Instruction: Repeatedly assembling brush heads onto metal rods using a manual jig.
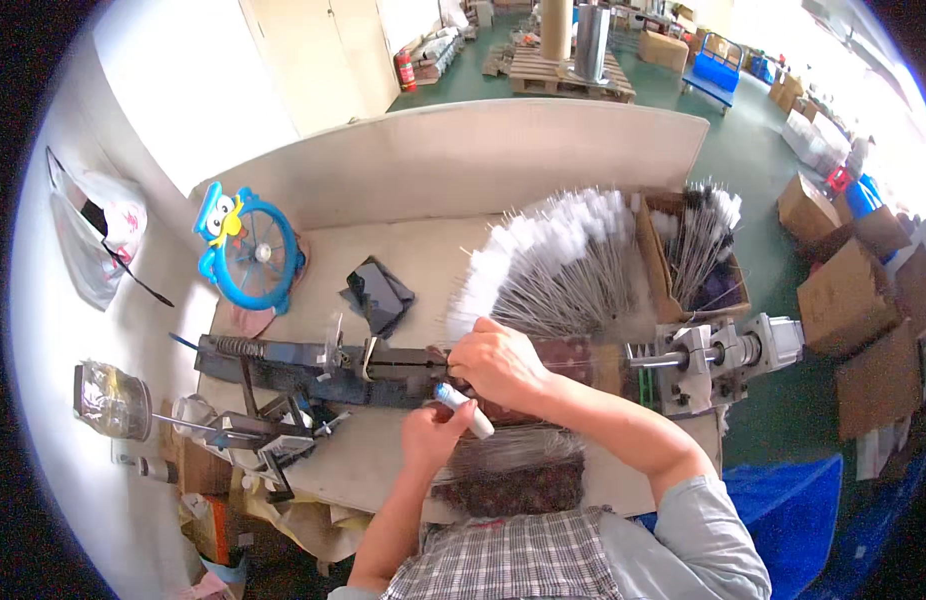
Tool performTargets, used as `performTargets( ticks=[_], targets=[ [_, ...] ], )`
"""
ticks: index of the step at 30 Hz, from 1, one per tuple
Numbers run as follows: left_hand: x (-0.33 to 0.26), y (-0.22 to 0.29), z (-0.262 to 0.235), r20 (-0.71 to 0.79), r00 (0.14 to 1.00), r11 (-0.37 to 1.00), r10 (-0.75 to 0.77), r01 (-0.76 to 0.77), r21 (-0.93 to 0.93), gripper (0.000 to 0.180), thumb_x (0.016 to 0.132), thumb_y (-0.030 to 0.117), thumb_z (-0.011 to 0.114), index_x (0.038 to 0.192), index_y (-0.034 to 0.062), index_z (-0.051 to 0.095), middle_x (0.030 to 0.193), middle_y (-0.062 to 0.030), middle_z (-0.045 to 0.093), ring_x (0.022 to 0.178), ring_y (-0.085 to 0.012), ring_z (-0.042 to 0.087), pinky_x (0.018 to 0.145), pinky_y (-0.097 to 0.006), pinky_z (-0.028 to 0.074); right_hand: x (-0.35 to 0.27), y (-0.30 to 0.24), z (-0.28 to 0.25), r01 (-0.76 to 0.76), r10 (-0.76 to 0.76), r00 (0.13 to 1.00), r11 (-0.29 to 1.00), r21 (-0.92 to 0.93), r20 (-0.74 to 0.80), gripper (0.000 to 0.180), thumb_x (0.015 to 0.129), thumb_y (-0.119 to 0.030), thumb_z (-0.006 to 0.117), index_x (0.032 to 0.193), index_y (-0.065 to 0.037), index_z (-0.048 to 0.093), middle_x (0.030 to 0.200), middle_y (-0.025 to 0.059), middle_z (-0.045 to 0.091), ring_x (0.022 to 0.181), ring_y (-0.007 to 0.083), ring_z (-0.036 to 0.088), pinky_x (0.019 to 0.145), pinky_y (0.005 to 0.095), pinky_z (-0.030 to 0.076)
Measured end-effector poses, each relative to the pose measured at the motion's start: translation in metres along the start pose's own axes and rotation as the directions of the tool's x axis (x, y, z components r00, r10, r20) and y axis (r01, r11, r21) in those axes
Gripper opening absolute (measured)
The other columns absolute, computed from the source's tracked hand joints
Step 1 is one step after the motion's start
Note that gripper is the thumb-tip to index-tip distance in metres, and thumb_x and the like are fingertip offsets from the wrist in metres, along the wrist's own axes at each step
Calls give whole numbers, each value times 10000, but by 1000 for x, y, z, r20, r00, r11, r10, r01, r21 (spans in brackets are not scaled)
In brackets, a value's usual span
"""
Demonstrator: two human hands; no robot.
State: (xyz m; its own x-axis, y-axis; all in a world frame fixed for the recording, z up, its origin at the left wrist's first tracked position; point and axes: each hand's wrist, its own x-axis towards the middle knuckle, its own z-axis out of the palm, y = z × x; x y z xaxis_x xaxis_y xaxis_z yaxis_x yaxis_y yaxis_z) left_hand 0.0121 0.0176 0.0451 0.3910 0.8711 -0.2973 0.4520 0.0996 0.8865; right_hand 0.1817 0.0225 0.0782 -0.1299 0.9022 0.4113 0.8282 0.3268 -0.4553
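Note:
My left hand is closed around a white tube with a blue end, just in front of a long dark metal rail. Above it, my right hand has its fingers pinched together at the rail's right end. What lies between those fingertips is too small to make out. Right behind that hand, a big fanned heap of white-bristled wire brushes covers the table. Clear wrapping with thin wires lies in front of my wrists, close to my checked apron.
A motorised spindle stands at the table's right end. Behind it, a cardboard box holds more brushes. A blue cartoon-shaped fan and dark flat pieces sit at the left. A lever mechanism juts out front left. A low panel edges the back.

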Motion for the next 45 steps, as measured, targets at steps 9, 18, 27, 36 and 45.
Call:
performTargets(
  ticks=[9, 18, 27, 36, 45],
  targets=[
    [8, -14, 42, -96, 995, 884, 36, -76, -460, 100, 793, 42, 588, 867, 29, 522, 689, -84, 598, 596, -175, 595, 555, -319, 495, -76, 9, -18, -36, 11, 981, 991, 126, 193, 217, 752, -87, 576, 966, -68, 607, 832, 81, 610, 735, 269, 616, 618, 378, 509],
    [2, -39, -2, -157, 976, 989, 148, -148, 17, 220, 815, 189, 657, 926, 32, 551, 790, -59, 622, 682, -134, 598, 624, -293, 487, -67, 18, 34, -86, 72, 979, 994, 64, 192, 152, 729, -61, 559, 881, -58, 548, 882, 113, 537, 826, 296, 599, 684, 393, 517],
    [-28, -125, -122, -226, 859, 433, -460, -5, -901, 334, 806, 443, 644, 894, 129, 576, 769, 19, 566, 696, -145, 556, 653, -306, 470, -69, 14, 5, -44, 15, 989, 980, 194, 147, 206, 779, -49, 555, 981, -35, 588, 868, 123, 577, 856, 297, 581, 735, 387, 498],
    [-25, -120, -130, -246, 864, 507, -440, 12, -862, 190, 794, 261, 682, 866, 94, 628, 731, 18, 585, 647, -121, 557, 584, -267, 456, -60, 0, -18, -105, 64, 980, 971, 215, 190, 244, 801, -55, 572, 1042, -27, 597, 937, 159, 602, 863, 342, 590, 741, 400, 493],
    [-32, -59, -55, -425, 894, 700, -143, -212, -682, 94, 827, 125, 616, 818, 31, 618, 667, -43, 596, 615, -116, 554, 574, -240, 439, -49, 9, -64, -84, 92, 995, 984, 157, -49, 213, 768, -108, 647, 971, -44, 658, 852, 129, 653, 814, 295, 617, 705, 370, 501]
  ],
)
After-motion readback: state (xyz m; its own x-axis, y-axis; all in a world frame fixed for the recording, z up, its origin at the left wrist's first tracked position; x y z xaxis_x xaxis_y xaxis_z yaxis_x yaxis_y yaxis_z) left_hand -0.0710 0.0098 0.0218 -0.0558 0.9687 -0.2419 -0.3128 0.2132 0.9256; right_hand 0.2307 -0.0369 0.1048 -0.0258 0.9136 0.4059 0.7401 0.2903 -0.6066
